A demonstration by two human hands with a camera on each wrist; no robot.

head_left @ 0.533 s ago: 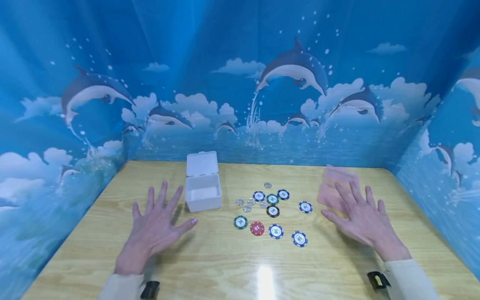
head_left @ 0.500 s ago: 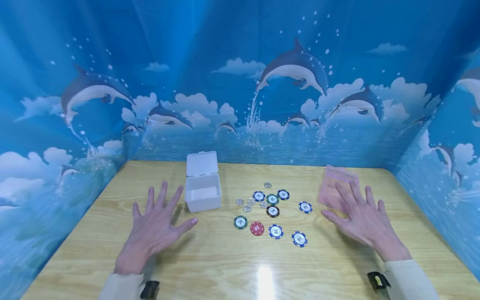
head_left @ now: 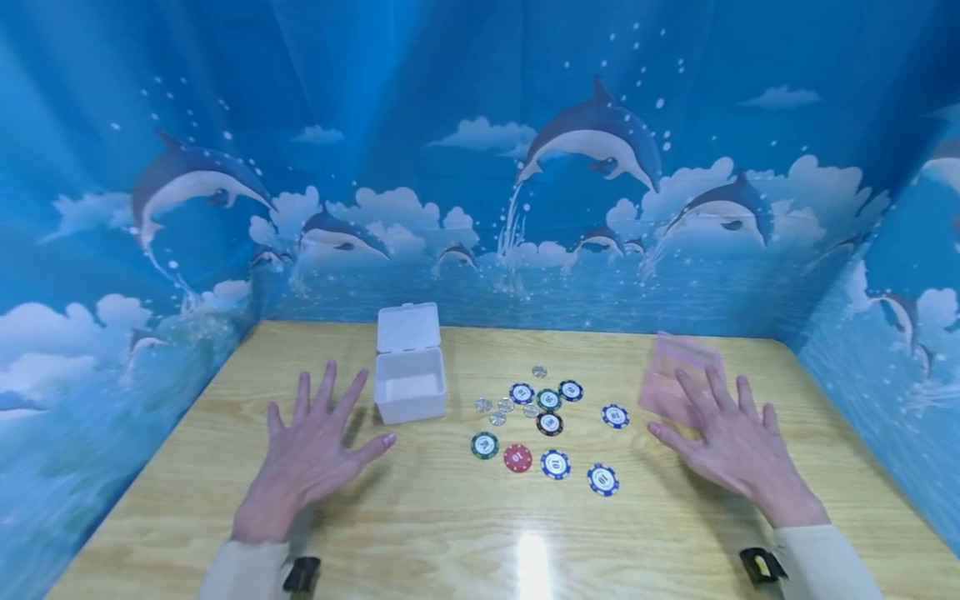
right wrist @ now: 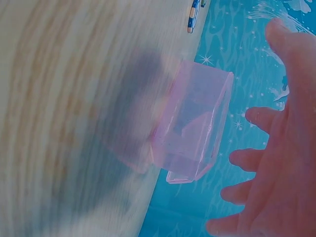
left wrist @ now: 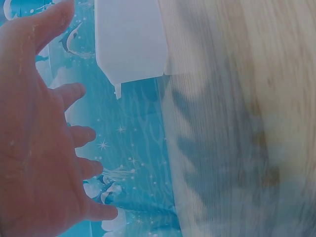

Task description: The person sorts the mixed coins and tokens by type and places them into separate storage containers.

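My left hand (head_left: 307, 458) hovers over the left of the table with spread fingers, holding nothing. Just beyond its thumb stands a white plastic box (head_left: 410, 400) with its lid raised toward the back; its inside looks bare. On the right, my right hand (head_left: 735, 450) is also spread and holds nothing. It floats near a see-through pink box (right wrist: 192, 118), which it partly hides in the head view. Between the hands lie several poker chips, among them a red chip (head_left: 517, 457), a black chip (head_left: 550, 424) and a blue chip (head_left: 603, 479). Several silver coins (head_left: 497, 418) lie among them.
The wooden table (head_left: 420, 525) carries everything. A blue dolphin-print curtain (head_left: 465, 167) closes off the back and both sides. A dark strap piece (head_left: 762, 565) sits at the right wrist and another dark piece (head_left: 302, 575) at the left.
The head view has shifted very slightly, so the scene sits a little further right. Both hands keep their spread pose, and the boxes, chips and coins stay in place.
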